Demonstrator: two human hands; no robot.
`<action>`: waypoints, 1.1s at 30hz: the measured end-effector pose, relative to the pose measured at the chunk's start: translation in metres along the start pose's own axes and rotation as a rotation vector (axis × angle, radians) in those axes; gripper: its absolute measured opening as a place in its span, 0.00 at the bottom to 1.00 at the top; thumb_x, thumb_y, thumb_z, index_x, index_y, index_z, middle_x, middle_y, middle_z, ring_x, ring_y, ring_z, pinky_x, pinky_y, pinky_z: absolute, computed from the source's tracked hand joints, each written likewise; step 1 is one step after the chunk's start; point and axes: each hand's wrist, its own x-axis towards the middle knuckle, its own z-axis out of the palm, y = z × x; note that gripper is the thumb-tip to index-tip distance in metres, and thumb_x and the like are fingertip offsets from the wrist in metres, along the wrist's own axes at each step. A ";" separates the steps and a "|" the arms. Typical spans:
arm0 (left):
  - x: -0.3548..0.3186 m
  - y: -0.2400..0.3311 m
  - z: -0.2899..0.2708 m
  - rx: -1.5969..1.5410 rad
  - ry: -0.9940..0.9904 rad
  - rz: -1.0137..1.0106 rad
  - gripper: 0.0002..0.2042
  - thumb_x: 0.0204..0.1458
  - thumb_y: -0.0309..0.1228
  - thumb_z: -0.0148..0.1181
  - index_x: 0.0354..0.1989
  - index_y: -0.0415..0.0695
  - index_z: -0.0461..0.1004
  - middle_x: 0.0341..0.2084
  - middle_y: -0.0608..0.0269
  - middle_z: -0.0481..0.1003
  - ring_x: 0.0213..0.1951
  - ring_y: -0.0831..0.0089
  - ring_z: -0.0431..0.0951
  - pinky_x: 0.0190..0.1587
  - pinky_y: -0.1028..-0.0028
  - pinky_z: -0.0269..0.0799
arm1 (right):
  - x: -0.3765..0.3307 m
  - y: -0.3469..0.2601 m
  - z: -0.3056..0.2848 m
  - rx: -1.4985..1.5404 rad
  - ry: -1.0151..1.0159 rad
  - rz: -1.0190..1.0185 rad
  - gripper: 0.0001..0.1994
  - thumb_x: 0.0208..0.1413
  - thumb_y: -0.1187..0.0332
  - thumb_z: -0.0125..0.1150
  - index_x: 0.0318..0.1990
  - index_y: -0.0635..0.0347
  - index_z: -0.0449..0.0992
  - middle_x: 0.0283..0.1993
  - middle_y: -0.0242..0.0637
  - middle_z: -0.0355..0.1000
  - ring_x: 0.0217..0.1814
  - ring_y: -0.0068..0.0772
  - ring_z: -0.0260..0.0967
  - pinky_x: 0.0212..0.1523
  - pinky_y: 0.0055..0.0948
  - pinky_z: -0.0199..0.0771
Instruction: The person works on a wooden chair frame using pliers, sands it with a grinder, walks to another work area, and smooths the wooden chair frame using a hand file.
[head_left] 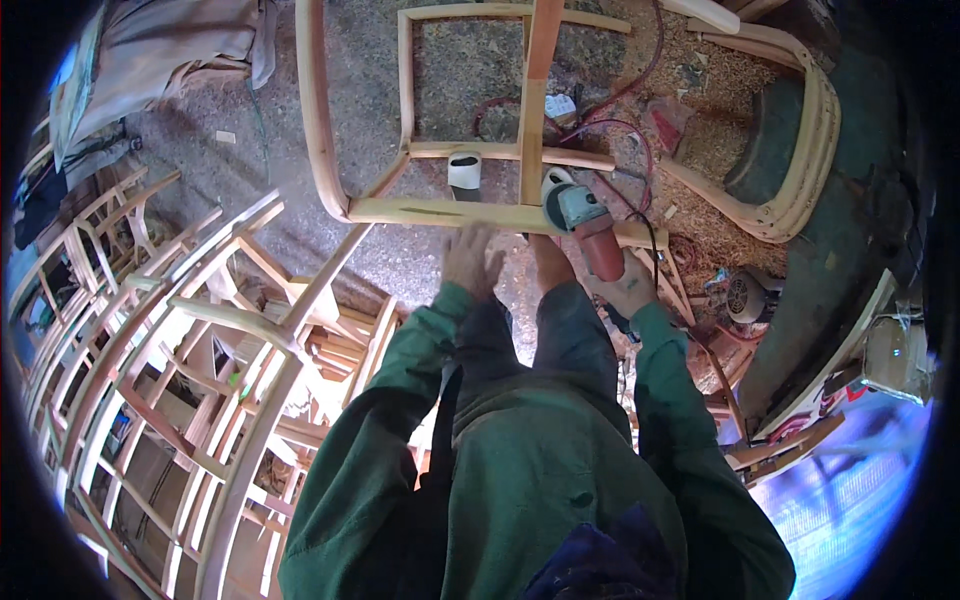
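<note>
A wooden chair frame [410,211] with curved legs and straight rails stands in front of me. My right hand [630,287] is wrapped round the reddish body of an angle grinder [598,245]. The grinder's grey head lies over the right part of the frame's near rail. My left hand [470,262] is just on the near side of the same rail, its fingers apart and pointing at the wood. Whether the fingertips touch the rail I cannot tell. Between the frame's rails a white shoe [464,172] shows on the floor.
Several wooden chair frames [235,490] are stacked at the left. Curved wooden parts [815,150] lie at the far right among wood shavings [735,90]. A reddish cable [650,60] winds over the floor beyond the frame. A dark motor-like machine [748,295] sits at the right.
</note>
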 end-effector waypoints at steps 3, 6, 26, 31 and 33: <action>-0.017 0.046 0.012 -0.631 -0.102 -0.307 0.18 0.53 0.37 0.64 0.48 0.41 0.74 0.45 0.57 0.75 0.44 0.67 0.75 0.47 0.67 0.71 | 0.002 0.008 0.011 0.033 -0.008 0.012 0.26 0.40 0.60 0.74 0.43 0.65 0.71 0.33 0.41 0.74 0.28 0.30 0.73 0.31 0.31 0.75; -0.017 0.058 0.052 -1.267 -0.399 -0.613 0.17 0.57 0.40 0.61 0.49 0.43 0.75 0.43 0.64 0.75 0.42 0.76 0.75 0.44 0.72 0.73 | 0.008 -0.003 0.026 0.041 -0.050 0.042 0.27 0.39 0.59 0.74 0.44 0.65 0.70 0.34 0.45 0.74 0.29 0.35 0.75 0.32 0.34 0.75; 0.000 0.118 0.061 -1.434 0.022 -0.517 0.22 0.53 0.38 0.66 0.52 0.39 0.70 0.40 0.61 0.77 0.40 0.74 0.77 0.45 0.73 0.74 | 0.009 -0.005 0.052 -0.189 -0.013 0.075 0.23 0.45 0.61 0.64 0.50 0.60 0.71 0.41 0.52 0.75 0.44 0.50 0.75 0.47 0.41 0.74; 0.001 0.118 0.059 -1.509 0.027 -0.440 0.22 0.54 0.38 0.65 0.52 0.39 0.69 0.41 0.61 0.76 0.40 0.74 0.77 0.44 0.73 0.75 | 0.010 -0.002 0.054 -0.351 -0.022 0.140 0.24 0.47 0.59 0.62 0.51 0.60 0.70 0.43 0.54 0.75 0.47 0.53 0.75 0.48 0.42 0.74; -0.004 0.122 0.061 -1.512 0.056 -0.434 0.22 0.54 0.39 0.64 0.52 0.39 0.69 0.39 0.60 0.77 0.38 0.74 0.77 0.40 0.73 0.76 | 0.008 0.000 0.052 -0.353 -0.033 0.148 0.23 0.47 0.59 0.62 0.51 0.60 0.71 0.43 0.54 0.75 0.47 0.54 0.75 0.48 0.42 0.74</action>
